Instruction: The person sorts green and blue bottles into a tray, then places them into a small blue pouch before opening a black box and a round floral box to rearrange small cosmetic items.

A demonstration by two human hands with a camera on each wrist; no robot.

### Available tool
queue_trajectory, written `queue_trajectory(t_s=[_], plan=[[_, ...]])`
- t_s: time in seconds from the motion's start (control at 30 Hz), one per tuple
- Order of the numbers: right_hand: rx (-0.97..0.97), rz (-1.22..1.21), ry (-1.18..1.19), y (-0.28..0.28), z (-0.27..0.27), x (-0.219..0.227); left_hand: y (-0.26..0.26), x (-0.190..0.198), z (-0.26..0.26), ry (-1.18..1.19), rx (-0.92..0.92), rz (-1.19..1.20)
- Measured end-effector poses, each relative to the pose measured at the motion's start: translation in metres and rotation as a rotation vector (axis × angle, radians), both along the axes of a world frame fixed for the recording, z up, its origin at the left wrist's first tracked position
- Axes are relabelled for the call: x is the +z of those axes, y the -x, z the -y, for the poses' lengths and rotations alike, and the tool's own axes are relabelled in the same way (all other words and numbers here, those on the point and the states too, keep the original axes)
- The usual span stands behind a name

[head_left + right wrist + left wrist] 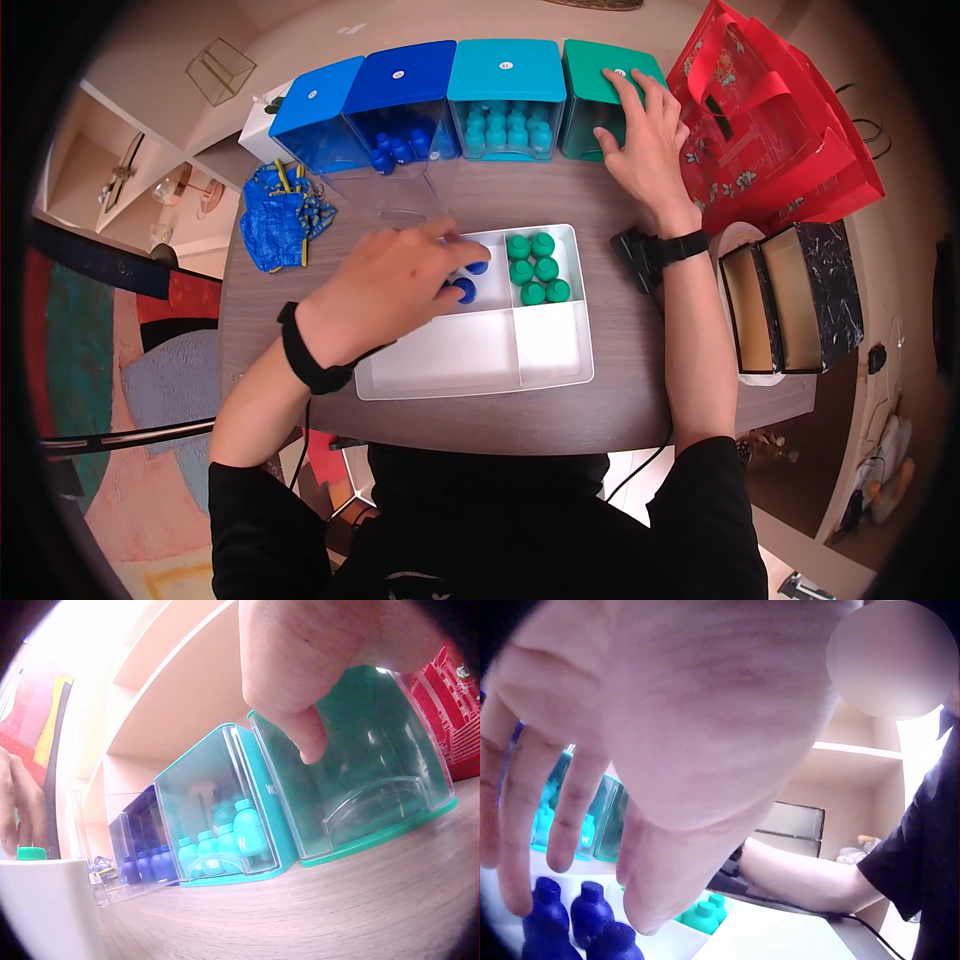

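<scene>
My left hand (375, 285) is over the white divided tray (430, 355), fingers pointing down and apart. Below its fingertips, dark blue bottles (592, 915) stand in an upper compartment, partly hidden by the hand in the head view. Several green bottles (532, 268) fill the compartment to their right. My right hand (650, 140) rests with spread fingers on the lid of the green clear-fronted box (585, 110), its thumb (311, 735) hanging over the front. No bottles show through that box's front.
Left of the green box stand a turquoise box (505, 75) of turquoise bottles, a dark blue box (400, 85) with its clear front lowered, and a lighter blue box (315, 115). A red gift bag (770, 130), black marbled box (825, 300) and blue folded bag (275, 225) lie around.
</scene>
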State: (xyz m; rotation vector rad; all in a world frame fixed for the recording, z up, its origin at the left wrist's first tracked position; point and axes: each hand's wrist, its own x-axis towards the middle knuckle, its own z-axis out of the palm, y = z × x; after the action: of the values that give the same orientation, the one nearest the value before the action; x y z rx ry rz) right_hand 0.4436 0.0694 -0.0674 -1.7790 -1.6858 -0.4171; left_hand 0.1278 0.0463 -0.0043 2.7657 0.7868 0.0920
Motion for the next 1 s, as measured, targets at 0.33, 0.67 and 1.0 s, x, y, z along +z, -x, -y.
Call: queue_trajectory(t_s=[0.33,0.67,1.0], plan=[[-0.009,0.008,0.004,0.001,-0.001,0.0,0.003,0.002,-0.008,0.044,-0.255,0.046],[0.001,-0.004,-0.002,0.0,-0.001,0.0,0.005,-0.018,-0.017,0.056,-0.291,0.031],[0.0,0.004,0.007,0.001,0.0,0.001,0.007,-0.026,-0.015,-0.095,-0.36,-0.072]])
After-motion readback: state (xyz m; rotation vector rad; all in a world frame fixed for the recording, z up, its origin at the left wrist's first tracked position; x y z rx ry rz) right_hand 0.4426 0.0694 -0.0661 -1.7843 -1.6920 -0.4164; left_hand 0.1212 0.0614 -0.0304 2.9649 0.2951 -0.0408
